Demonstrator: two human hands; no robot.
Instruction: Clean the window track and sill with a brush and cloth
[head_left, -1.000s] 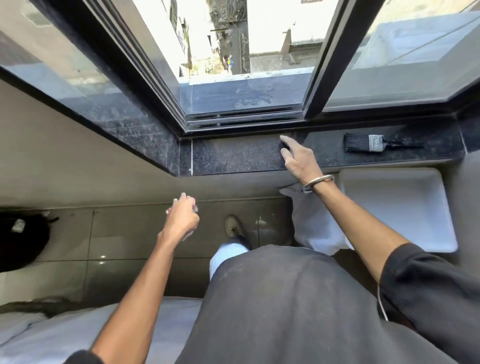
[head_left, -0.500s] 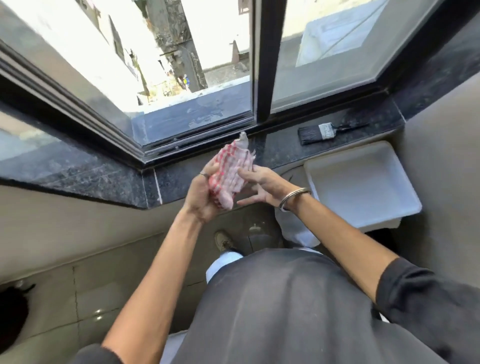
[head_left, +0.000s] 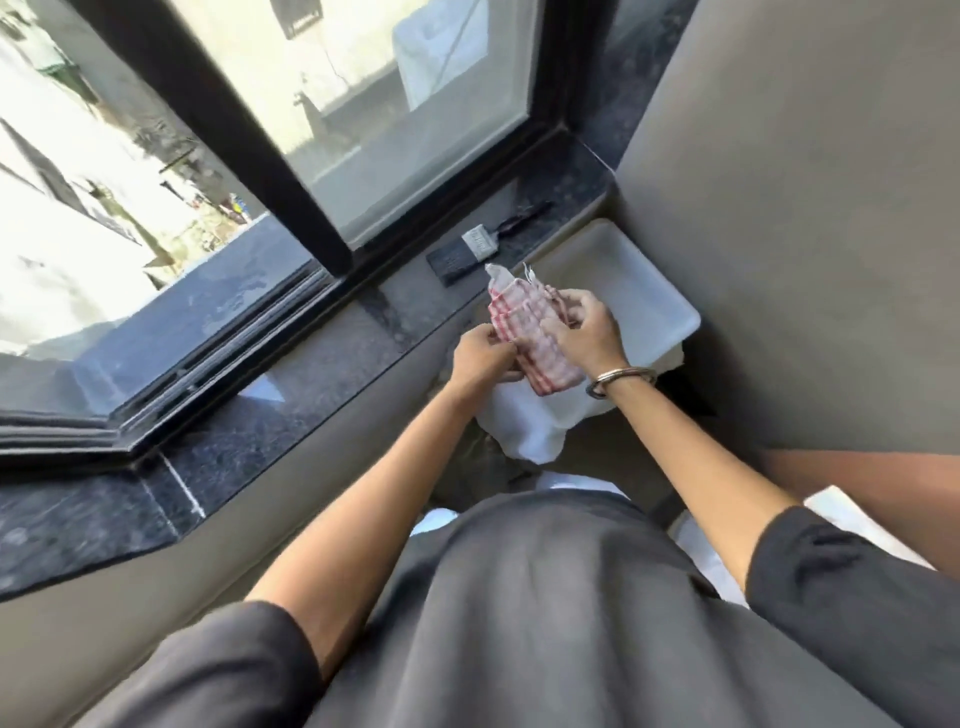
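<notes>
Holding the soft red-and-white checked cloth (head_left: 530, 332) between them, the left hand (head_left: 483, 358) and right hand (head_left: 587, 332) have fingers closed on its edges. Light and floppy; bunch it up. Black flat brush (head_left: 467, 254) lies just beyond on the dark stone sill (head_left: 311, 384).

red-checked cloth (head_left: 530, 332), black brush (head_left: 470, 249)

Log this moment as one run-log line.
step: folding cloth | left hand: gripping checked cloth | right hand: gripping cloth | brush: untouched on sill
</notes>
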